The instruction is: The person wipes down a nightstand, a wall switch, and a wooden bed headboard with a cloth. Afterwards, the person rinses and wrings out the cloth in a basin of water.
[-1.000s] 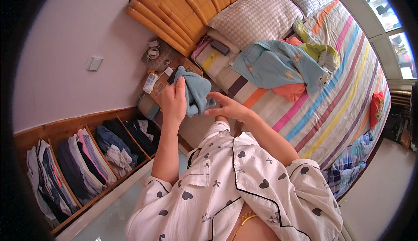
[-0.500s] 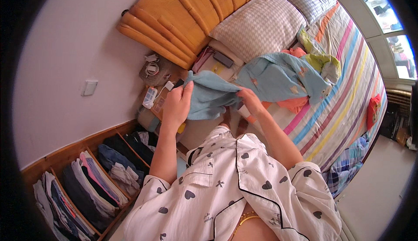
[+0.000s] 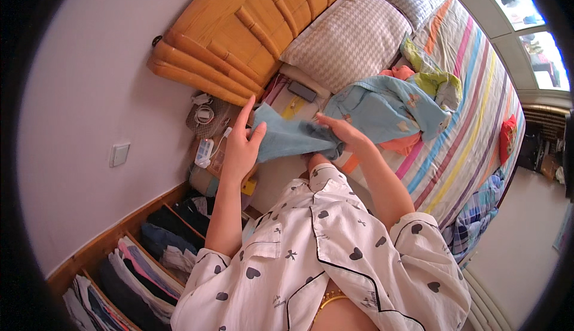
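A small blue-grey cloth (image 3: 284,139) is stretched between my two hands in front of my body. Its exact kind I cannot make out. My left hand (image 3: 242,145) has its thumb on the cloth's left edge and the index finger stretched upward; its other fingers are mostly hidden. At the cloth's right end, which is bunched and partly blurred, my right hand (image 3: 347,132) grips with the fingers pointing left. A light blue patterned blanket (image 3: 382,104) lies crumpled on the bed, just beyond my right hand.
The striped bed (image 3: 445,145) carries houndstooth pillows (image 3: 347,38) below a wooden headboard (image 3: 239,32). A dark phone-like object (image 3: 302,90) lies near them. Beside the bed, a white power strip (image 3: 204,150) rests with cables. Folded clothes (image 3: 143,265) fill wooden compartments at the lower left.
The cloth has been drawn narrower and its right end is bunched. My left index finger has stretched out, and my right hand has turned over the cloth. The view has shifted slightly.
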`<state>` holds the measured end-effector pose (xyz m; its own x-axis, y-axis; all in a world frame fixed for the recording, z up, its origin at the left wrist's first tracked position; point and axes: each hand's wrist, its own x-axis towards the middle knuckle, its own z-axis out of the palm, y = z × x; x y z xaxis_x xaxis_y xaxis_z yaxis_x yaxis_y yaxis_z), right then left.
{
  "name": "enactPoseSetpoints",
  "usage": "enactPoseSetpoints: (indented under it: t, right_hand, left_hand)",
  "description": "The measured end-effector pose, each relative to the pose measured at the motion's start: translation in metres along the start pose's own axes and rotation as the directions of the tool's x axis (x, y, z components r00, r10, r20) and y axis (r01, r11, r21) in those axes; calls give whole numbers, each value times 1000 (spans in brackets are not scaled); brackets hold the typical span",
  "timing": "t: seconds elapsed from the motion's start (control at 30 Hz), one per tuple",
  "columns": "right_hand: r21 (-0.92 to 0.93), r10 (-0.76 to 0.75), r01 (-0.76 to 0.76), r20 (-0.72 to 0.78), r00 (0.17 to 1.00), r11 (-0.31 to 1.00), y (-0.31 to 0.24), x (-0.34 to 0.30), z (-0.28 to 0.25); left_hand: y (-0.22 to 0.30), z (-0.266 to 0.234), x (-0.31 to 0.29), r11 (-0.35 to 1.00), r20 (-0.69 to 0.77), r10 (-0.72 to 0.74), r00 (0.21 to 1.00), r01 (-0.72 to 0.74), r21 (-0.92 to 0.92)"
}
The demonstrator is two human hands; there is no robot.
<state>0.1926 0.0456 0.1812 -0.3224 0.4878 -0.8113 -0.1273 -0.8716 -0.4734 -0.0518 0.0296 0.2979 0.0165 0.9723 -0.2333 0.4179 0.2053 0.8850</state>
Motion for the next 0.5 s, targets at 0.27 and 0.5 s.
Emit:
enactPoseSetpoints:
  t: [0.27, 0.5]
  right_hand:
    - [-394, -80, 85, 29, 996, 915, -12, -28, 17]
    - [-904, -405, 361, 249, 880, 228, -35, -85, 25]
  left_hand:
    - [2, -9, 16, 992, 94, 77, 993, -67, -105]
    - [1, -14, 29, 944, 94, 78, 993, -43, -327]
